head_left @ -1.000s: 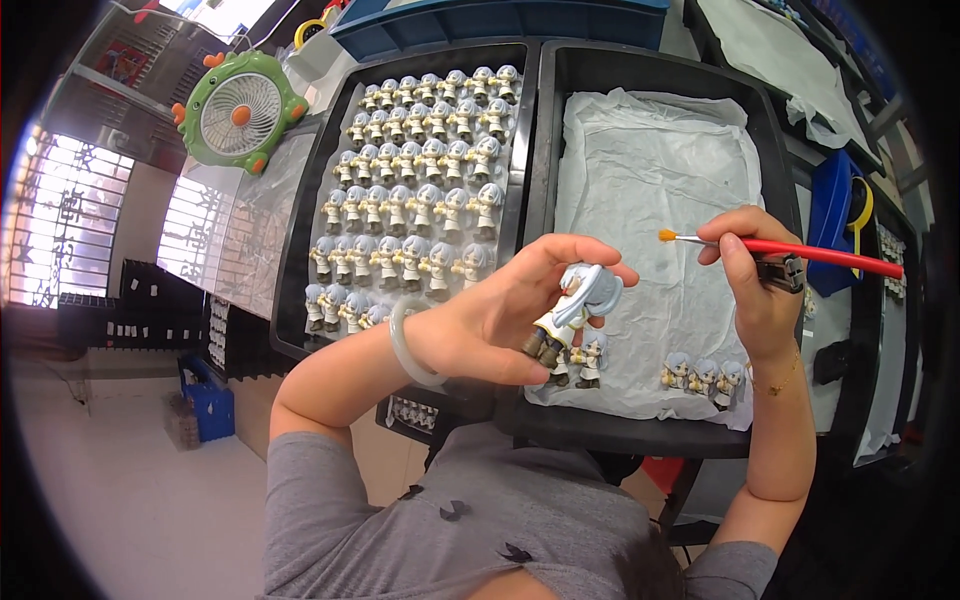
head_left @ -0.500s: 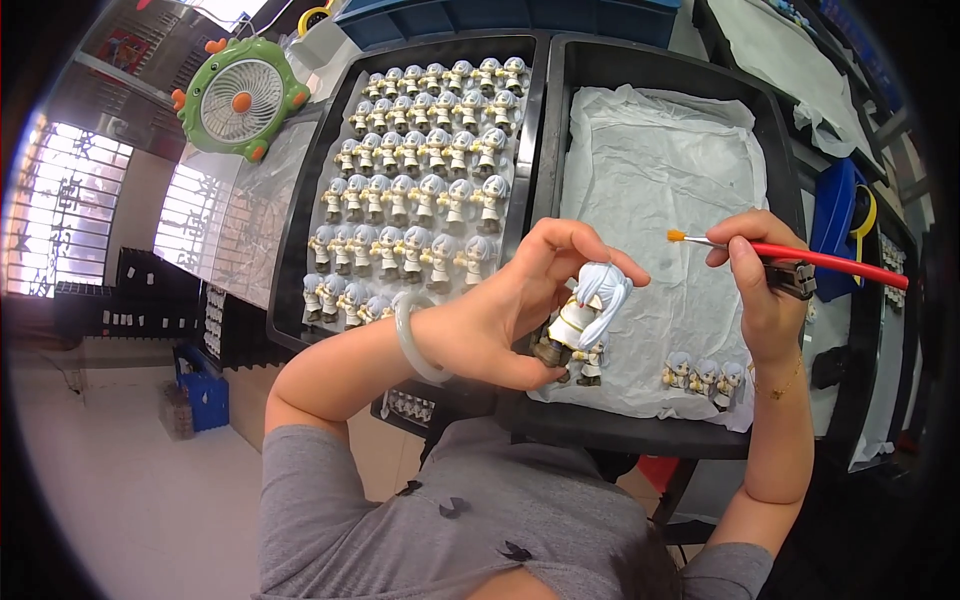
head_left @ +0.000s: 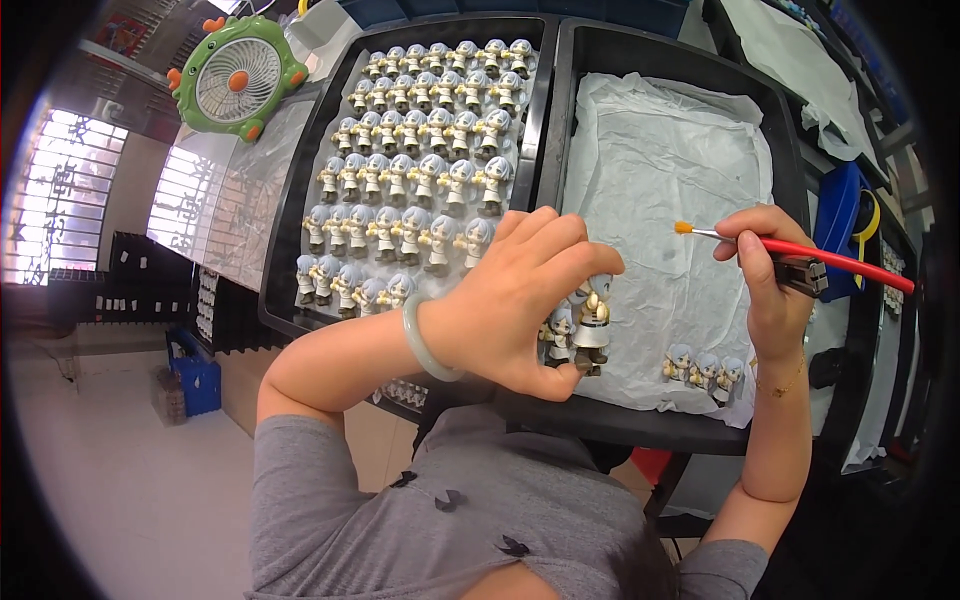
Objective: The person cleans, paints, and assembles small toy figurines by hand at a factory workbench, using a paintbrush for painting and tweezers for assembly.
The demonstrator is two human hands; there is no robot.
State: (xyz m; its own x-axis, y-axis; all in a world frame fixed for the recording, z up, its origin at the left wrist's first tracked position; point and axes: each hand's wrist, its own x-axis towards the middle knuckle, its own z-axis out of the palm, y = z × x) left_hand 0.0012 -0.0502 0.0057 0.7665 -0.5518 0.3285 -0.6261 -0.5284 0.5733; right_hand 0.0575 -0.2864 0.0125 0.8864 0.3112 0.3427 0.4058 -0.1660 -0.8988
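Observation:
My left hand (head_left: 530, 290) grips a small figurine (head_left: 594, 325) upright between thumb below and index finger above, over the lower left corner of the paper-lined tray (head_left: 785, 130). The figurine has pale blue hair, a white outfit and dark boots. Another figurine (head_left: 560, 335) stands just beside it, partly hidden by my fingers. My right hand (head_left: 770, 265) is closed around a paintbrush (head_left: 830, 258) with a red handle and orange bristles pointing left, apart from the figurine. A dark metal tool (head_left: 803, 276), its kind unclear, also sits in that hand.
Several figurines (head_left: 705, 372) stand at the lined tray's lower right. To the left, a black tray (head_left: 283, 262) holds rows of similar figurines. A green fan (head_left: 240, 80) stands at the far left, a blue container (head_left: 838, 225) at the right.
My left hand has turned, so the figurine, tilted before, now stands upright and lower, facing another way. My right hand keeps the brush nearly in place. The view has shifted slightly.

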